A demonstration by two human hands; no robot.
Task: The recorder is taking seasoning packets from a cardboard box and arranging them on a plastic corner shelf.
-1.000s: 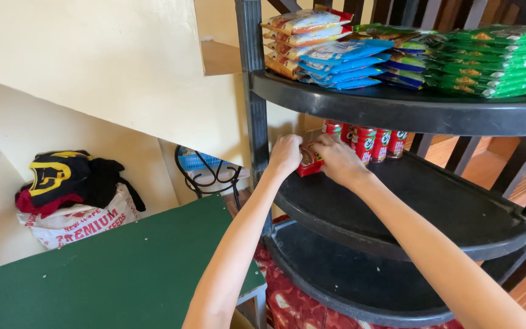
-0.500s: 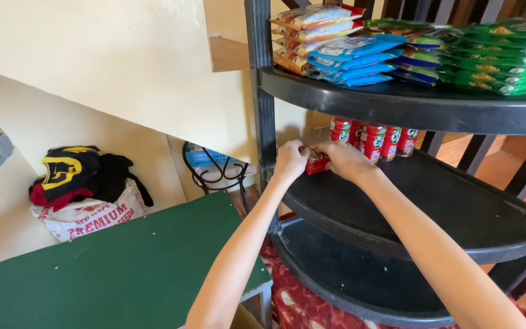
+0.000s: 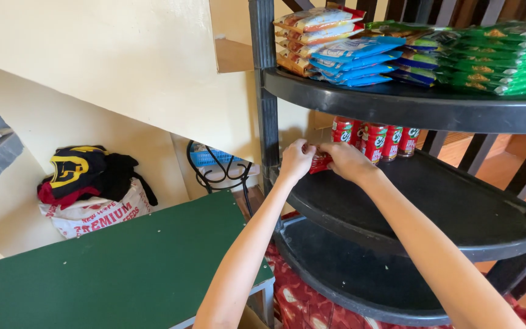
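A red packet sits pinched between left hand and right hand.

The 2 hands and forearms are bare, with no sleeves or jewellery.

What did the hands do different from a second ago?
Hardly anything: the left hand and right hand stay together on the small red packet at the middle shelf's back corner. The row of red cans and stacked packets above stayed put.
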